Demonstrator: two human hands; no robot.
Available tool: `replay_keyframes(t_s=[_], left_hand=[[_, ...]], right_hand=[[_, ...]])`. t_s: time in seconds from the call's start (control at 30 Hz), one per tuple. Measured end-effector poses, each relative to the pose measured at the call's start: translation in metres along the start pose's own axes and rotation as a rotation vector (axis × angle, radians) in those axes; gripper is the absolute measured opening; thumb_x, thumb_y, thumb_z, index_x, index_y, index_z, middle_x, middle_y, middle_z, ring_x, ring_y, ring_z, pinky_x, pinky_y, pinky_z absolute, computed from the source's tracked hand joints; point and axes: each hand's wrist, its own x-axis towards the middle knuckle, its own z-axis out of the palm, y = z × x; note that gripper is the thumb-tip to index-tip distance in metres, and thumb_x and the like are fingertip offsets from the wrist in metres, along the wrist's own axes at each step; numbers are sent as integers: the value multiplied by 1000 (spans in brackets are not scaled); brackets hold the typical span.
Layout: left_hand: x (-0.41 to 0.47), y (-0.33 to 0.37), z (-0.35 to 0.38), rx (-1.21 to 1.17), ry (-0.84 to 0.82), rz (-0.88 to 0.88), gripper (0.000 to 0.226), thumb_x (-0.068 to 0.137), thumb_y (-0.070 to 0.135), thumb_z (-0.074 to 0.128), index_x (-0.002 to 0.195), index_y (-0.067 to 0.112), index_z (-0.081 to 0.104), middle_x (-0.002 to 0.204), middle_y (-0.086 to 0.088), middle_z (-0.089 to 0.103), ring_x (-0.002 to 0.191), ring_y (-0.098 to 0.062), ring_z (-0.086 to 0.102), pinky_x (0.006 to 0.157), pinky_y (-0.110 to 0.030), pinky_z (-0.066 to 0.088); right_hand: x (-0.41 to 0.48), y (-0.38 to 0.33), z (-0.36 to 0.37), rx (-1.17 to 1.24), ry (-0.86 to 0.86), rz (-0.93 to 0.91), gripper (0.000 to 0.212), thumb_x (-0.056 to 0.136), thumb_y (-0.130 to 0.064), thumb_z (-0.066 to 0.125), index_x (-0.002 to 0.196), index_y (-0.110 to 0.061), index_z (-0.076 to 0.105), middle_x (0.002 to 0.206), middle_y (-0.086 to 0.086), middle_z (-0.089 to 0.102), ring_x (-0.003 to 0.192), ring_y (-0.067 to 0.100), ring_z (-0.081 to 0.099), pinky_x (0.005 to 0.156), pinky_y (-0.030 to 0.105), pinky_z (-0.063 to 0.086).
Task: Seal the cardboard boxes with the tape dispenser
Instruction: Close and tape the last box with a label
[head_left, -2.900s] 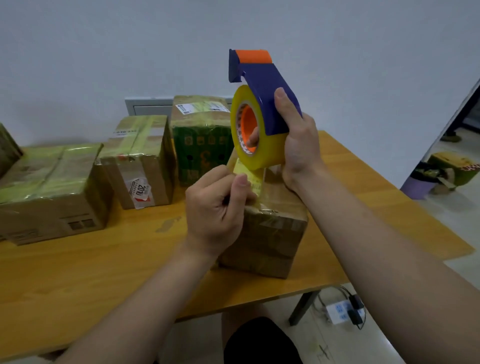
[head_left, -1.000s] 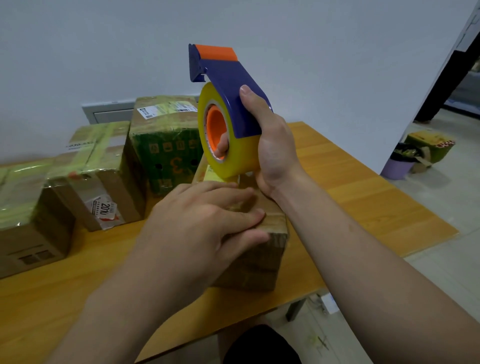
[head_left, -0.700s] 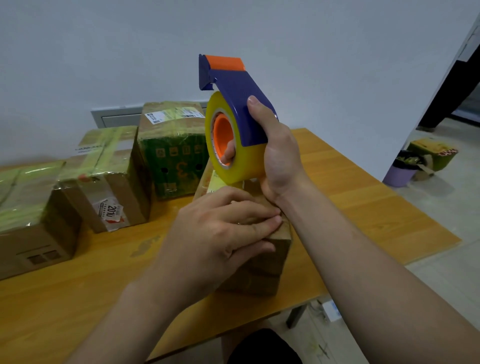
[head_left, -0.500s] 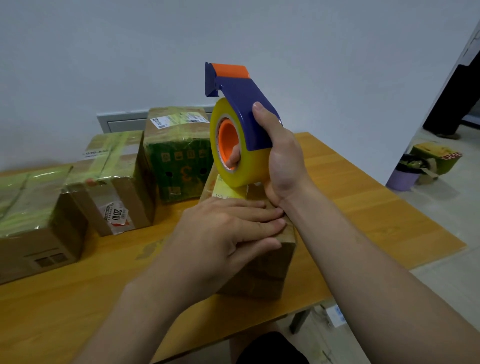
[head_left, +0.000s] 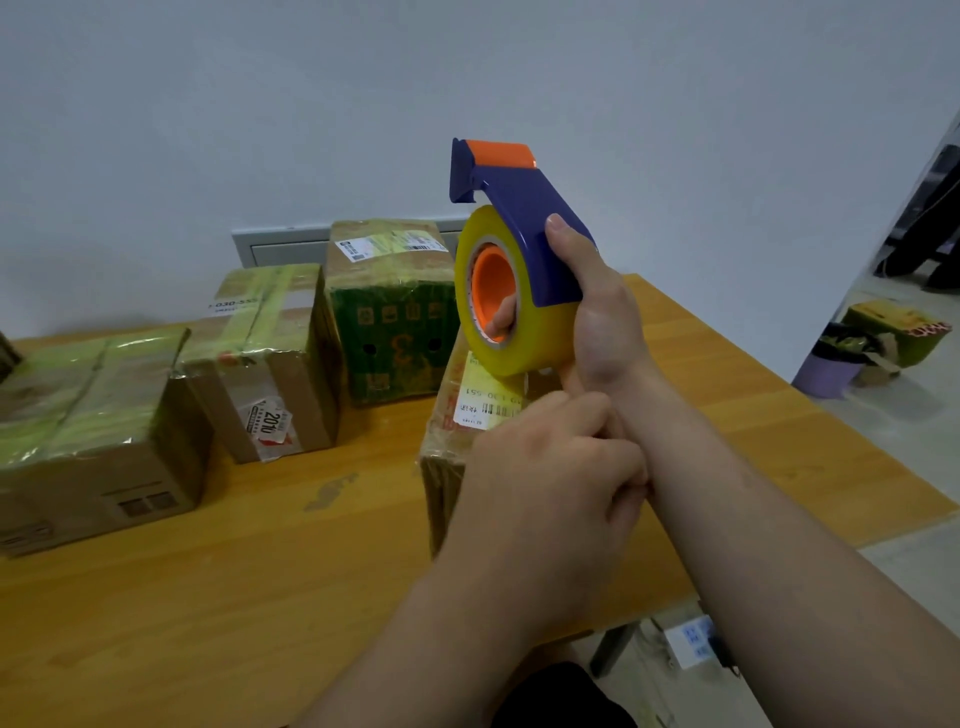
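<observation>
Four closed, tape-wrapped cardboard boxes (head_left: 270, 364) on the wooden surface (head_left: 260, 571), nearest box (head_left: 467, 410) under both hands, right hand (head_left: 597, 322) gripping the upright tape dispenser (head_left: 519, 249) just above it, left hand (head_left: 545, 483) curled on the box top, touching the right wrist, its grasp hidden

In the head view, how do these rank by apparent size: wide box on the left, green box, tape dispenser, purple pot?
1. Wide box, largest.
2. Green box and tape dispenser look alike; the dispenser is nearer the camera, so unranked.
3. Purple pot, smallest, but it stands farther off.
</observation>
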Motion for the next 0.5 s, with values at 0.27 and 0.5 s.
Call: replay_keyframes(t_s=[0.27, 0.5], left_hand=[[-1, 7, 9, -1, 40, -82, 14, 80, 27, 79, 73, 24, 67, 84, 11, 56, 78, -9, 46, 60, -30, 46], [-1, 6, 10, 233, -79, -8, 21, 95, 44, 59, 89, 27, 70, 99, 5, 48, 94, -16, 41, 75, -37, 46]], right_hand=[[-2, -3, -3, 24, -24, 33, 44, 99, -44, 61, 112, -2, 71, 89, 21, 74, 75, 29, 72, 73, 40, 60], [-6, -12, -9, 172, -67, 140, 39, 98, -40, 63, 107, -3, 73, 90, 19, 72, 79, 28, 69, 87, 45, 56]])
